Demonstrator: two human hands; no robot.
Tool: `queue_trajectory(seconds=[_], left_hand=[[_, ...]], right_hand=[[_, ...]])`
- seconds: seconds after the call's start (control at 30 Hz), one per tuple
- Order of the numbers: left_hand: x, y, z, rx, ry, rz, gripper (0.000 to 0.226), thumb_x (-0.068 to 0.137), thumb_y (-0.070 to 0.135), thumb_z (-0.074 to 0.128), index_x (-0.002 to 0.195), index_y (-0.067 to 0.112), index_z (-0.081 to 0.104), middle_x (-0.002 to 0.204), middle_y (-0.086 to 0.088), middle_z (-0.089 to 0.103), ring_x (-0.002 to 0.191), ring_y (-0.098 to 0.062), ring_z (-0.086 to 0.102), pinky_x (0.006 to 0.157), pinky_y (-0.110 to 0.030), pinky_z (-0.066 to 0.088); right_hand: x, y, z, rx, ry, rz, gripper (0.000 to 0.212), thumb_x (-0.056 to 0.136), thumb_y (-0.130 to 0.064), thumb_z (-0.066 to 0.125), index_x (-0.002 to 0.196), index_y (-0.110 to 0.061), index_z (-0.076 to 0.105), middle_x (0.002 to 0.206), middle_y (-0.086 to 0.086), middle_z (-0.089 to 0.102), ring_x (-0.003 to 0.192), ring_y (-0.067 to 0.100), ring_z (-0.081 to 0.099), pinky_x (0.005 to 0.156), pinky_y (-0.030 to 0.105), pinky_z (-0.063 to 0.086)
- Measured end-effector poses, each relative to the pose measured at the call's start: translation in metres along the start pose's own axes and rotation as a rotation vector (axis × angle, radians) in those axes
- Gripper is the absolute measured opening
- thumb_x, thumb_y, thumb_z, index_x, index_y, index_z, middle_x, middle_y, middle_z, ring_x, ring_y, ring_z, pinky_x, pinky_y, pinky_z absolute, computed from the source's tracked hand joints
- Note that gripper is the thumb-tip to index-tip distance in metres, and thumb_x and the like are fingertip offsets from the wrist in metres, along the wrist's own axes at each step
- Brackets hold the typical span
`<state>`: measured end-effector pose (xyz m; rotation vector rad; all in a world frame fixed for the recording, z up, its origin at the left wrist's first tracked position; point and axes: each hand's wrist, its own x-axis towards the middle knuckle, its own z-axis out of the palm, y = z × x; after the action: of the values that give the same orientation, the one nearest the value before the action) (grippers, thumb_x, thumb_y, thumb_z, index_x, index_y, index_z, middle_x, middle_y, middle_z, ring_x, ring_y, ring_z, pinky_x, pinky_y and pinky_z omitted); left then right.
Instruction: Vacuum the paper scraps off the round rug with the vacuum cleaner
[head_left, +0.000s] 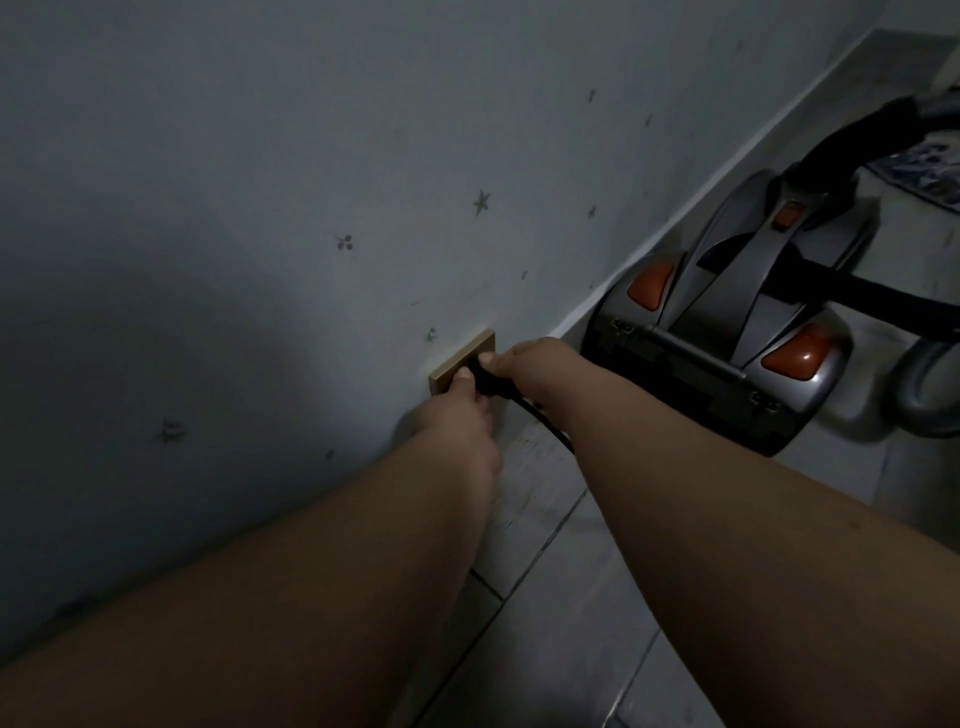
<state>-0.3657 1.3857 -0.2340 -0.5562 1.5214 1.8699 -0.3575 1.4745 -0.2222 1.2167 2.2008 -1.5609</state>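
Both your left hand (457, 421) and right hand (524, 364) are pinching the plug (480, 380) at the socket (457, 364), gripping its stiff body rather than the limp cord (548, 428), while the likely heavy vacuum cleaner (727, 322) is sitting just beyond that socket.

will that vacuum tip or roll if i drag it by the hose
The vacuum cleaner sits low and wide on the floor, so tipping seems unlikely. Its bulky body probably feels heavy. Wheels aren't visible, so rolling is uncertain.
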Motion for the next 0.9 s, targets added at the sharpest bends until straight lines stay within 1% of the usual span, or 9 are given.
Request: queue_trajectory(seconds=[0.07, 0.2, 0.3, 0.43, 0.53, 0.63, 0.7, 0.77, 0.9], left_hand=[[0.001, -0.002, -0.002, 0.031, -0.007, 0.01, 0.045, 0.096, 0.028, 0.051, 0.132, 0.001, 0.047, 0.138, -0.014, 0.051, 0.128, -0.027, 0.049, 0.104, -0.034, 0.039], [0.003, -0.003, -0.003, 0.046, -0.02, 0.009, 0.045, 0.096, 0.029, 0.051, 0.132, 0.002, 0.047, 0.138, -0.014, 0.051, 0.129, -0.027, 0.048, 0.106, -0.035, 0.038], [0.006, -0.004, -0.002, 0.067, -0.022, 0.013, 0.047, 0.097, 0.029, 0.05, 0.133, 0.001, 0.045, 0.139, -0.015, 0.05, 0.13, -0.028, 0.047, 0.107, -0.036, 0.037], [0.005, -0.004, -0.003, 0.097, -0.002, -0.017, 0.048, 0.097, 0.029, 0.048, 0.135, 0.0, 0.043, 0.142, -0.015, 0.047, 0.132, -0.028, 0.044, 0.109, -0.036, 0.034], [-0.009, 0.0, -0.003, 0.144, 0.038, -0.064, 0.049, 0.098, 0.031, 0.047, 0.135, 0.0, 0.044, 0.142, -0.016, 0.046, 0.132, -0.029, 0.043, 0.109, -0.037, 0.034], [-0.039, 0.019, 0.008, 0.183, 0.07, -0.074, 0.046, 0.097, 0.029, 0.049, 0.133, 0.001, 0.046, 0.138, -0.014, 0.051, 0.128, -0.028, 0.049, 0.106, -0.036, 0.038], [-0.062, 0.034, 0.022, 0.188, 0.071, -0.06, 0.037, 0.096, 0.028, 0.052, 0.124, 0.004, 0.054, 0.116, -0.009, 0.063, 0.108, -0.024, 0.06, 0.093, -0.034, 0.046], [-0.085, 0.052, 0.039, 0.209, 0.086, -0.037, 0.022, 0.094, 0.029, 0.056, 0.1, 0.008, 0.061, 0.083, 0.0, 0.06, 0.076, -0.012, 0.057, 0.074, -0.027, 0.046], [-0.13, 0.086, 0.074, 0.267, 0.086, -0.024, 0.031, 0.094, 0.03, 0.057, 0.07, 0.012, 0.048, 0.073, 0.001, 0.051, 0.067, -0.008, 0.049, 0.08, -0.027, 0.041]], right_hand=[[0.005, 0.006, -0.001, 0.011, -0.01, -0.029, 0.067, 0.094, -0.046, 0.059, 0.139, 0.002, 0.047, 0.136, 0.02, 0.054, 0.126, 0.034, 0.05, 0.108, 0.042, 0.04], [0.01, 0.012, -0.001, 0.048, 0.004, -0.121, 0.052, 0.095, -0.04, 0.06, 0.127, 0.0, 0.059, 0.128, 0.019, 0.062, 0.119, 0.033, 0.058, 0.099, 0.035, 0.047], [0.012, 0.015, -0.006, 0.053, 0.002, -0.123, 0.046, 0.098, -0.034, 0.057, 0.126, 0.001, 0.058, 0.126, 0.017, 0.062, 0.119, 0.031, 0.057, 0.099, 0.034, 0.047], [0.007, 0.019, -0.014, 0.194, 0.009, -0.118, 0.035, 0.098, -0.023, 0.058, 0.121, 0.004, 0.062, 0.121, 0.018, 0.065, 0.101, 0.023, 0.061, 0.075, 0.026, 0.046], [-0.012, 0.019, -0.024, 0.232, 0.032, -0.103, 0.03, 0.097, -0.019, 0.058, 0.116, 0.002, 0.065, 0.12, 0.019, 0.067, 0.091, 0.019, 0.058, 0.083, 0.029, 0.046], [-0.044, 0.007, -0.041, 0.334, 0.0, -0.058, 0.027, 0.097, -0.019, 0.059, 0.116, 0.0, 0.064, 0.119, 0.016, 0.067, 0.102, 0.023, 0.06, 0.092, 0.032, 0.045], [-0.065, -0.005, -0.056, 0.39, -0.01, -0.046, 0.026, 0.098, -0.018, 0.059, 0.115, 0.0, 0.064, 0.118, 0.014, 0.068, 0.107, 0.025, 0.06, 0.101, 0.036, 0.046], [-0.084, -0.021, -0.078, 0.428, -0.004, -0.045, 0.026, 0.098, -0.019, 0.058, 0.116, -0.001, 0.064, 0.116, 0.011, 0.068, 0.11, 0.027, 0.06, 0.102, 0.037, 0.046], [-0.126, -0.054, -0.125, 0.476, 0.022, -0.029, 0.026, 0.097, -0.018, 0.059, 0.116, -0.001, 0.065, 0.116, 0.012, 0.069, 0.099, 0.019, 0.058, 0.097, 0.035, 0.048]])
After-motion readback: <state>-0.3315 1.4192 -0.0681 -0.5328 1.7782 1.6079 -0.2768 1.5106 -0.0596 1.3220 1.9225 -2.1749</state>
